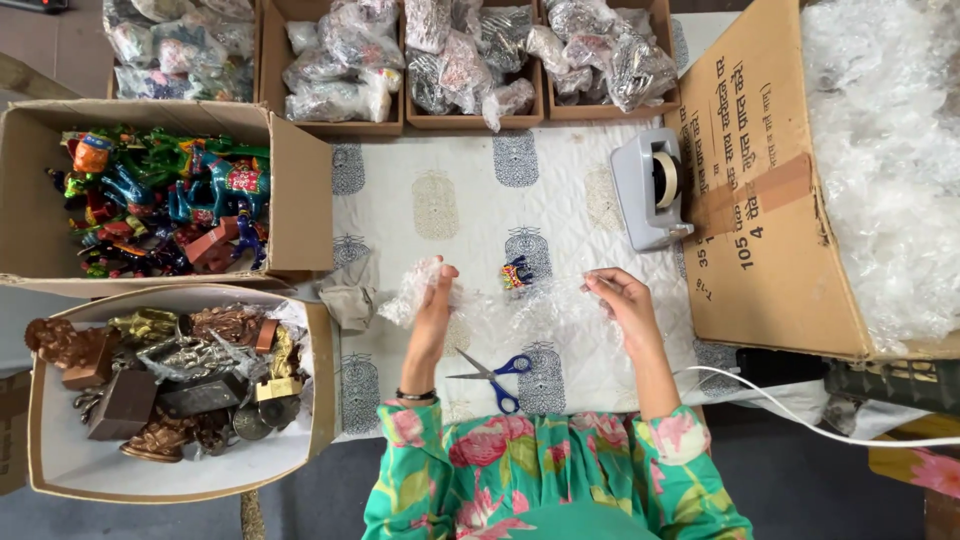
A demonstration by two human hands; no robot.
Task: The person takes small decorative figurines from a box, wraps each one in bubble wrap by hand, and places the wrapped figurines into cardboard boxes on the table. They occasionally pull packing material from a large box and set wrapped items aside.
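A sheet of clear bubble wrap (520, 310) lies spread on the white printed cloth (470, 200). My left hand (432, 305) grips its left edge and my right hand (618, 298) pinches its right edge. A small painted figurine (516, 273) in blue, red and yellow sits on the wrap between my hands. Blue-handled scissors (497, 374) lie on the cloth just in front of the wrap, close to my body.
A grey tape dispenser (652, 187) stands at the right. A big carton of bubble wrap (800, 180) fills the right side. Left are a carton of painted toys (160, 195) and a carton of brass figures (170, 385). Trays of wrapped items (480, 60) line the back.
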